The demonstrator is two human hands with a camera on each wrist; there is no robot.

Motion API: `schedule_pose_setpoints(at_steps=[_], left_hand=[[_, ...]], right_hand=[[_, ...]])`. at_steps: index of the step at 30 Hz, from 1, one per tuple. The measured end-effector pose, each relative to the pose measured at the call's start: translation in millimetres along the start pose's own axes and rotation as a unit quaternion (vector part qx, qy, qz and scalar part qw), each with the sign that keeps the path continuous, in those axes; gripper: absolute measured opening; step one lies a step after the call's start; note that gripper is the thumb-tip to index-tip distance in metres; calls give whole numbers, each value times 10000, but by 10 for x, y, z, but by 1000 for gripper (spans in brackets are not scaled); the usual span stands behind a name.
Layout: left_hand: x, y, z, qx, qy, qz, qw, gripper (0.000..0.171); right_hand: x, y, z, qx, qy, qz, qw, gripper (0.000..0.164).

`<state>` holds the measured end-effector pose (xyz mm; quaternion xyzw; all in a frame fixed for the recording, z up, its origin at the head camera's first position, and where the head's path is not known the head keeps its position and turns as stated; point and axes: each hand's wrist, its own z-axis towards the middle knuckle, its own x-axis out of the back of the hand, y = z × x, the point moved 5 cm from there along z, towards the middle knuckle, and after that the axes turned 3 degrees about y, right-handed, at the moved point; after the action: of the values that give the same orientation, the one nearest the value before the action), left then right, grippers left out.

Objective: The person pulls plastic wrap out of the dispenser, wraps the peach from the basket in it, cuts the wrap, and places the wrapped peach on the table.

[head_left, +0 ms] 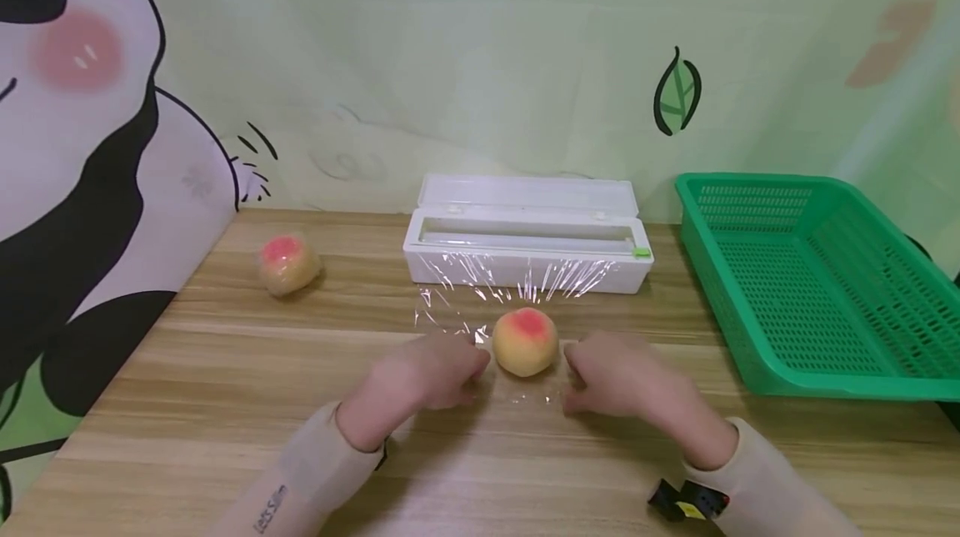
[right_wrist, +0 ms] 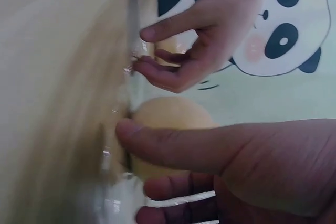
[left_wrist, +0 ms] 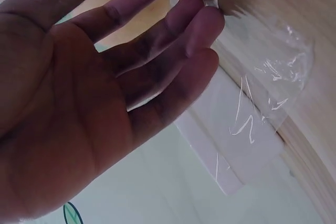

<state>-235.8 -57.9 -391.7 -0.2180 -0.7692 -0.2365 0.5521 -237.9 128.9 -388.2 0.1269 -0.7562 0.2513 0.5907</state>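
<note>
In the head view a yellow peach (head_left: pixel 527 347) with a pink top sits on a sheet of clear cling film (head_left: pixel 444 316) pulled out from a white cling film dispenser (head_left: pixel 525 272). My left hand (head_left: pixel 423 374) is just left of the peach, its loosely bent fingertips at the film. On the opposite side my right hand (head_left: pixel 626 374) is low over the film's edge. The right wrist view shows its thumb (right_wrist: pixel 173 145) apart from the fingers, with the peach (right_wrist: pixel 176 111) partly hidden behind. In the left wrist view the left palm (left_wrist: pixel 58 108) shows with nothing in it.
A second peach (head_left: pixel 288 266), wrapped in film, lies at the back left of the wooden table (head_left: pixel 225 370). At the right stands a green plastic basket (head_left: pixel 862 385). The dispenser's clear lid (head_left: pixel 528 197) is up, close to the printed backdrop (head_left: pixel 525 87).
</note>
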Motion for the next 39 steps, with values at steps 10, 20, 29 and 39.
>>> schedule_pose_setpoints(at_steps=[10, 20, 29, 39], left_hand=[[-15, 69, -5, 55, 126, 367, 9992, 18], [-44, 72, 11, 9, 399, 687, 9968, 21], [-27, 24, 8, 263, -125, 489, 9984, 4], [154, -73, -1, -84, 870, 483, 9950, 11]], right_hand=[[-88, -5, -25, 529, 103, -99, 9985, 30], [-112, -26, -57, 806, 90, -174, 9966, 31], [-34, 24, -32, 884, 313, 65, 9956, 26], [124, 92, -10, 628, 784, 174, 9948, 27]])
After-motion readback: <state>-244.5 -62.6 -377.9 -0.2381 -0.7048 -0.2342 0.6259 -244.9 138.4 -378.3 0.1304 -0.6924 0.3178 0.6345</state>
